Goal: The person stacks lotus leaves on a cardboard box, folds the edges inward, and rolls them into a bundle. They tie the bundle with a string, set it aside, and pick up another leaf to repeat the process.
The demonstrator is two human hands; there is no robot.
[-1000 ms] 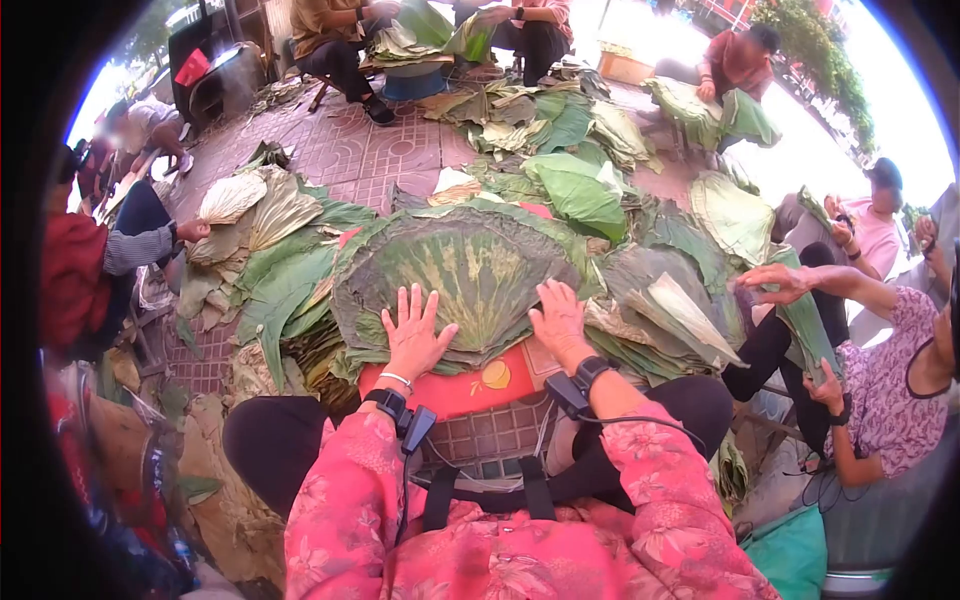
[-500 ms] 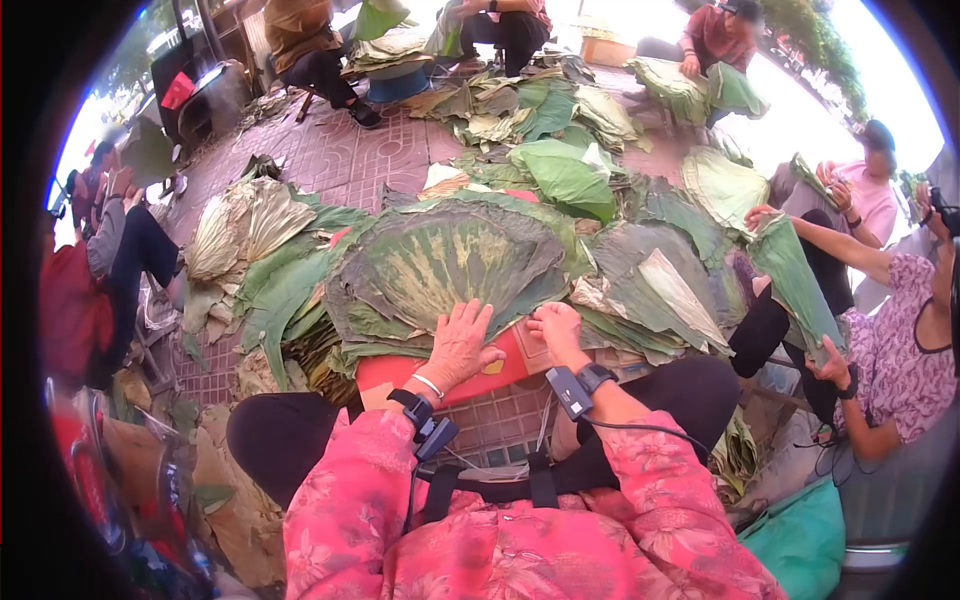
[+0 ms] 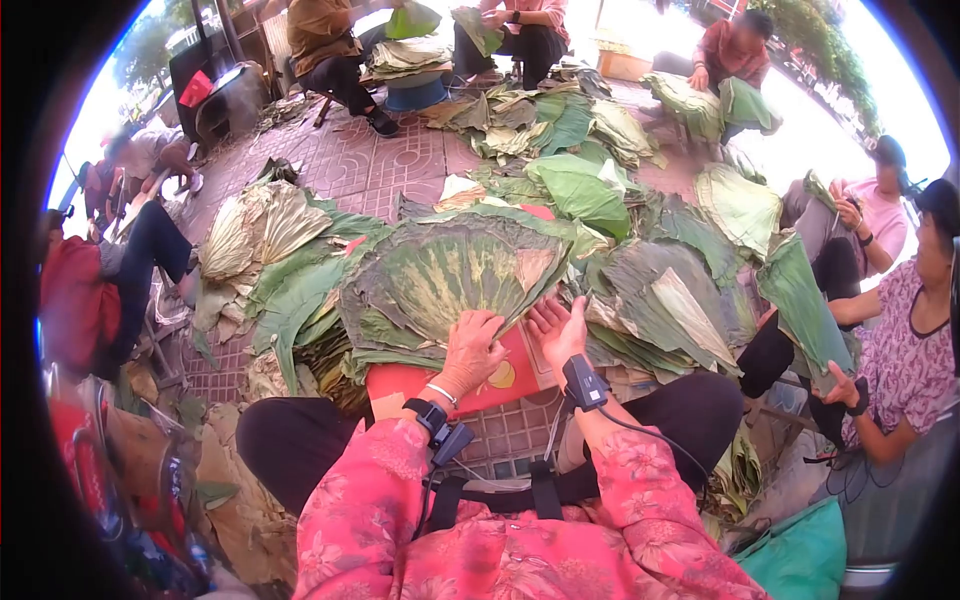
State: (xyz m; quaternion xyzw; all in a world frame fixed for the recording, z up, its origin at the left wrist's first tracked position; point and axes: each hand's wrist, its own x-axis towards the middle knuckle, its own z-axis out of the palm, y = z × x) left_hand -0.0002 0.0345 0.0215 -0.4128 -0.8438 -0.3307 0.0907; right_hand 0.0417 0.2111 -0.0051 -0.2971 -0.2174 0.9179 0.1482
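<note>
A broad dried lotus leaf [image 3: 450, 265], dark green with pale yellow streaks, lies fanned out over a stack before me. My left hand [image 3: 472, 352] has its fingers curled over the near edge of the leaf, gripping it. Palm upward, my right hand [image 3: 556, 332] is at the leaf's near right edge with its fingers stretched out; the fingertips touch or nearly touch the edge. A light brown patch [image 3: 533, 266] shows at the right of the leaf, just beyond my right hand. Under the near edge is a red box [image 3: 490, 385], partly covered by the leaves.
Leaf piles surround the stack: pale folded leaves [image 3: 265, 232] at left, grey-green leaves [image 3: 655, 300] at right, a bright green leaf [image 3: 580, 190] beyond. At right a co-worker holds a long green leaf [image 3: 805, 305]. More people sit farther off. A green bag [image 3: 795, 545] lies at lower right.
My left hand has gone from lying flat on the leaf to curled at its edge. My right hand has turned palm up and opened. The light brown patch has appeared.
</note>
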